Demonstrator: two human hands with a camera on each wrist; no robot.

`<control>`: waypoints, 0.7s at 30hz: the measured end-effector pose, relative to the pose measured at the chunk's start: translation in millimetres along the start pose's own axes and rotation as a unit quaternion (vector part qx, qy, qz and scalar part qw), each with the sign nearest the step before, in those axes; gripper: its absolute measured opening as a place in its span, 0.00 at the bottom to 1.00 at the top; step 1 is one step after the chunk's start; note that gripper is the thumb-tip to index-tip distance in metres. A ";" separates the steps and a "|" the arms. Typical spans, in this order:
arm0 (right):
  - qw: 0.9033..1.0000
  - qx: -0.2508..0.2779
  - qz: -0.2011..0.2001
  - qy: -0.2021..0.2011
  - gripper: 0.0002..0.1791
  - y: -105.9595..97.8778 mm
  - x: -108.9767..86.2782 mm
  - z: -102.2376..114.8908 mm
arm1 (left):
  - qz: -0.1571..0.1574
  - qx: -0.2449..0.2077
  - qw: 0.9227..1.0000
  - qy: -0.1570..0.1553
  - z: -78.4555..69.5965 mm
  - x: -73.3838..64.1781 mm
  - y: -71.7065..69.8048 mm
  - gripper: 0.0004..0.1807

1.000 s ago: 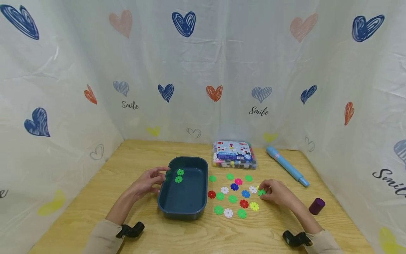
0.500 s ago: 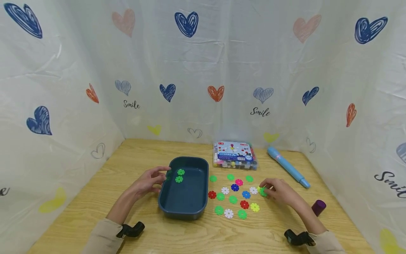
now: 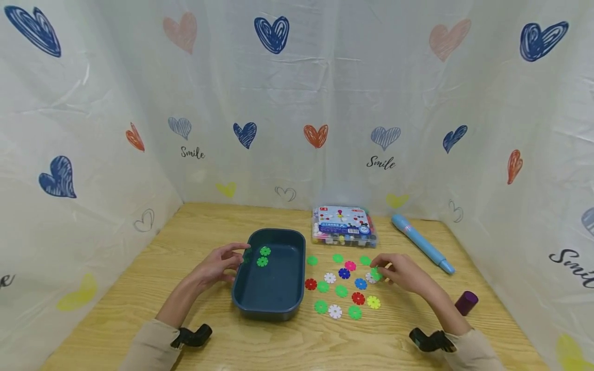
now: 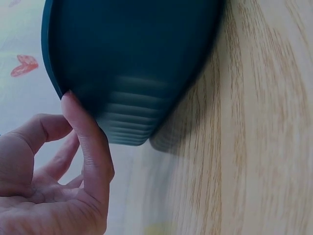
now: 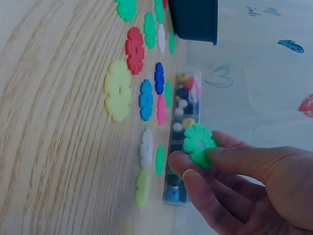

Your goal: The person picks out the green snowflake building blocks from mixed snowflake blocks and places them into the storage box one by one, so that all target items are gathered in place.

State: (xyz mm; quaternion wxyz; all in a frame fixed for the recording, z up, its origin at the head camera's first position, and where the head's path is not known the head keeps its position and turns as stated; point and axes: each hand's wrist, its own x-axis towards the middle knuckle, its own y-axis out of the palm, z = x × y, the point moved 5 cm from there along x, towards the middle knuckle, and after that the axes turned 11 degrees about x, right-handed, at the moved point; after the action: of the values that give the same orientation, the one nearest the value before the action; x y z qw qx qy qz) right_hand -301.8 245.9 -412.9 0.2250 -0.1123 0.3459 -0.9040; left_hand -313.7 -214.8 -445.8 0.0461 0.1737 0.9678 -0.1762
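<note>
My right hand [image 3: 399,270] pinches a green flower-shaped plastic disc [image 5: 199,144] between thumb and fingers, raised over the scattered discs. Below it in the right wrist view lie a white disc [image 5: 146,148] and a yellow-green disc [image 5: 142,187]; the hand hides the latter in the head view. My left hand [image 3: 220,265] rests its fingertips at the left rim of the dark teal plastic basin [image 3: 266,309], fingers loosely bent. The left wrist view shows a fingertip right at that rim. Inside the basin, two green discs [image 3: 262,262] lie near its far left side.
Flat discs in several colours, such as a red disc [image 3: 358,298] and a blue disc [image 3: 360,284], lie right of the basin. Behind them stands a clear box of beads [image 3: 344,226]. A light-blue tube [image 3: 422,243] and a purple cylinder [image 3: 466,303] are at the right.
My right hand has lifted the green disc from near the yellow-green one and moved slightly left and away from me. The left hand and basin stay put.
</note>
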 end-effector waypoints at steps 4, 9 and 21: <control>1.000 0.005 0.006 -0.007 0.10 2.3 3.1 2.3 | -0.003 0.005 1.000 -0.003 0.7 1.4 0.1 0.26; 1.000 0.011 0.008 -0.004 0.10 5.4 6.6 3.8 | 0.001 -0.003 1.000 -0.001 0.1 1.1 0.7 0.27; 1.000 -0.003 0.015 -0.027 0.12 11.4 26.5 28.4 | 0.007 -0.014 1.000 -0.003 0.5 2.0 0.2 0.27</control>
State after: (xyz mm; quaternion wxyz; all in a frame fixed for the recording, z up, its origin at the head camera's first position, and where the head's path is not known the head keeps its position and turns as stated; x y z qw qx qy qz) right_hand -311.0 209.2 -398.5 0.2473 -0.1324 0.3441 -0.8960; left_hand -315.5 -214.2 -446.5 0.0521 0.1791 0.9688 -0.1630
